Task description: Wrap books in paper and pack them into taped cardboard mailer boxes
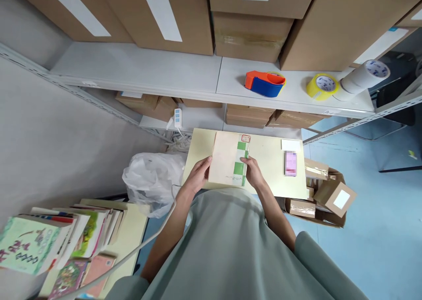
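Between my two hands is a cream-coloured book (224, 159) with a band of green and white squares down its right side and a small red stamp near the top right corner. My left hand (198, 173) grips its left edge, thumb along the side. On the right edge, my right hand (253, 171) presses its thumb onto the green band, the other fingers hidden beneath. The book is over a pale yellow table (267, 159), close to my body. Farther right on that table are a pink phone-like item (290, 163), blurred out, and a white slip (290, 144).
Above the table, a shelf (148, 64) bears cartons, an orange-and-blue tape dispenser (264, 84) and tape rolls (322, 87). Left are a white plastic bag (154, 177) and stacked books (33, 243). A cable (145, 243) crosses near my left arm. Boxes (334, 196) fill a carton at right.
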The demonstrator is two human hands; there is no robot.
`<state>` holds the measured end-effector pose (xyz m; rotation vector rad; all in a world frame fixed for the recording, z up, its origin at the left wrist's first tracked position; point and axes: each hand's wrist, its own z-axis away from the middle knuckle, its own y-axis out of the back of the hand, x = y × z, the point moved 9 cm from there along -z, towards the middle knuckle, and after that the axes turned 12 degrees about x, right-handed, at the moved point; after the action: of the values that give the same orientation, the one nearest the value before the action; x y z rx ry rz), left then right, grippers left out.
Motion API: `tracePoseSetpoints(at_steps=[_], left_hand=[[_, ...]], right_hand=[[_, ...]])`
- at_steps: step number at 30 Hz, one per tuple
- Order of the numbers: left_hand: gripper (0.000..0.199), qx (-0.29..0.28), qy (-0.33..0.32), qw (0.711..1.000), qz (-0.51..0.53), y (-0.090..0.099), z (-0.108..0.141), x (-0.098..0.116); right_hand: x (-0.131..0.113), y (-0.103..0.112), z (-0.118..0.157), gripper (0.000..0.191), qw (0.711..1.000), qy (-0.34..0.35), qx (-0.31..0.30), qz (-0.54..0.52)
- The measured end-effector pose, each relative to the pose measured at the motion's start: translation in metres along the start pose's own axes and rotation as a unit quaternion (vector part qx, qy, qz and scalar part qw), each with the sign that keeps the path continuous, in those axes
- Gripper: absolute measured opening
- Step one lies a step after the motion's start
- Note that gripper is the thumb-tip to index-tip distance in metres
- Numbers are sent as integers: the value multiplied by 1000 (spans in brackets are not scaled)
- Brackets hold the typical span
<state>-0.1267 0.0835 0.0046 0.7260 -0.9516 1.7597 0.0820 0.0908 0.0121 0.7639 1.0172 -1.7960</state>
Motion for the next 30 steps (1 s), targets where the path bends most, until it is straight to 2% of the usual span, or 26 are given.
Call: tracePoseSetpoints(at_steps=[6,9,14,18,22,24,27,29,30], left_hand=[[63,3,-13,1000,-6,0,3,6],[69,36,-34,999,-17,6,0,11],[70,113,-122,984,-65,10,-6,29],[59,121,-190,963,-148,-4,-2,32],[42,151,-210,931,-258,-18,12,17],[44,141,-213,922,-289,-28,21,9],[55,73,-220,932,-280,-42,28,5],[49,41,-214,942,-256,-42,27,7],[46,46,-216,945,-243,-36,24,12]], right_hand=[[-4,-1,-4,44,997,-1,-54,54],[-2,-1,-9,51,994,12,-69,89],[0,7,-24,72,985,85,21,147],[15,-20,-14,84,989,50,-34,139],[9,-44,2,68,985,97,-65,126],[5,-44,3,61,983,119,-51,127],[3,-28,-3,60,985,114,-7,131],[4,-18,-6,61,989,94,-1,118],[5,-13,-7,61,991,80,-6,107]])
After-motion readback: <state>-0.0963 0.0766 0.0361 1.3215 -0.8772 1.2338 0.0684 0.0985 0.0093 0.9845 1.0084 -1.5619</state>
